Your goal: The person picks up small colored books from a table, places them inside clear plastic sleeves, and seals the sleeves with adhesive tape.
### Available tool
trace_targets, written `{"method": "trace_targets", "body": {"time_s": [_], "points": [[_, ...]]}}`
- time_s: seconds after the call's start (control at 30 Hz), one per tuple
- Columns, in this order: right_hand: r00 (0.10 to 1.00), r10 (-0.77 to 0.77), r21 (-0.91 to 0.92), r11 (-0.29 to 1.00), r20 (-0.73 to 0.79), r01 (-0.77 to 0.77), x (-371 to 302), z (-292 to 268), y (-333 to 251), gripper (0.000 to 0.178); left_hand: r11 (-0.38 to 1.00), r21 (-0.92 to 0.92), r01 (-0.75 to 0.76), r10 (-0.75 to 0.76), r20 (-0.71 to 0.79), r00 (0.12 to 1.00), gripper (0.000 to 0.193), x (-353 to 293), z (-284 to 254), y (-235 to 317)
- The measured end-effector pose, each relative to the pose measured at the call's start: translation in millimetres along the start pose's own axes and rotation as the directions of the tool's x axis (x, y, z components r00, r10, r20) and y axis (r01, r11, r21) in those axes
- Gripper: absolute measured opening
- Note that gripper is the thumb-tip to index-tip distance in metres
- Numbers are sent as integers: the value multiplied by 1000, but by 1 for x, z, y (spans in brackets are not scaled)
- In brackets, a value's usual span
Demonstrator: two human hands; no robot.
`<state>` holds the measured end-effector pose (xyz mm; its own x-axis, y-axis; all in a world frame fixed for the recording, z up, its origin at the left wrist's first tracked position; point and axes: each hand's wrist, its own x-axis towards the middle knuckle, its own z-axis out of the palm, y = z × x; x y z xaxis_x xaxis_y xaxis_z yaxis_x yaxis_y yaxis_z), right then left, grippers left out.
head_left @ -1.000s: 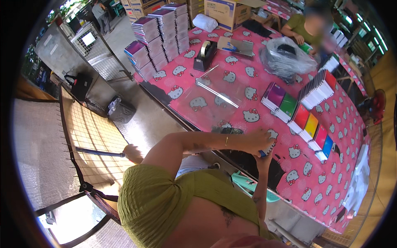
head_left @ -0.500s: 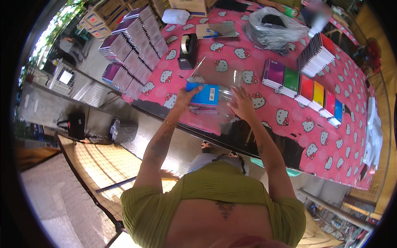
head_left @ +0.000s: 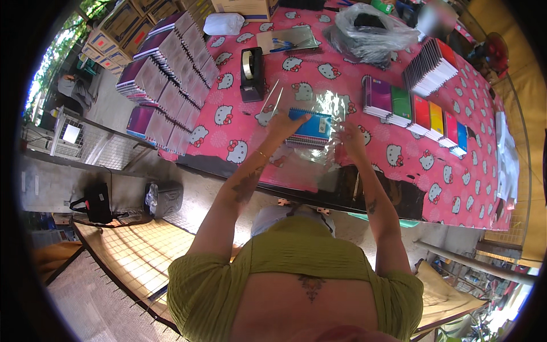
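A blue spiral-bound notebook [head_left: 312,126], with more spiral edges showing under it, lies near the table's front edge. My left hand [head_left: 289,125] grips its left side, thumb across the blue cover. Shiny clear plastic [head_left: 333,102] spreads around and beyond the notebook, seemingly a bag or sleeve; glare hides how far the notebook sits inside. At the plastic's right edge, my right hand [head_left: 354,139] has its fingers drawn together on the film. A black tape dispenser [head_left: 252,77] with a clear roll stands beyond my left hand.
Tall stacks of wrapped notebooks [head_left: 165,80] rise at the left. Coloured notebook piles [head_left: 419,114] line the right, near a white-paged stack [head_left: 430,67]. Farther back are a plastic-wrapped bundle [head_left: 370,34], a tray with blue tools [head_left: 288,41] and cardboard boxes [head_left: 122,31].
The notebook and my left hand have moved right, toward the plastic. My right hand has also shifted right, its spread fingers now drawn in at the film's edge. The view has shifted slightly.
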<state>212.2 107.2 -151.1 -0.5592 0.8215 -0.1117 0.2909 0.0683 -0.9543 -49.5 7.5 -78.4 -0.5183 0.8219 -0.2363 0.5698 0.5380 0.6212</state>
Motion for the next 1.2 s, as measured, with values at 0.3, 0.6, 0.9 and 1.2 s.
{"method": "trace_targets", "body": {"time_s": [0.3, 0.6, 0.9, 1.2], "points": [[962, 274, 219, 938, 1, -268, -24, 56, -65, 59, 737, -670, 87, -40, 86, 995, 75, 6, 0, -62], [963, -182, -249, 941, 197, 229, -96, 41, -59, 15, 808, -197, -555, 588, 211, 781, 33, -67, -35, -104], [934, -139, -326, 912, 330, 251, -97, 48, -71, 22, 766, -159, -623, 642, 248, 726, 7, -72, -47, -104], [860, -509, -770, 534, 38, 349, -90, 120, -119, 53, 843, -501, -196, 270, 77, 960, 18, 26, -45, -68]]}}
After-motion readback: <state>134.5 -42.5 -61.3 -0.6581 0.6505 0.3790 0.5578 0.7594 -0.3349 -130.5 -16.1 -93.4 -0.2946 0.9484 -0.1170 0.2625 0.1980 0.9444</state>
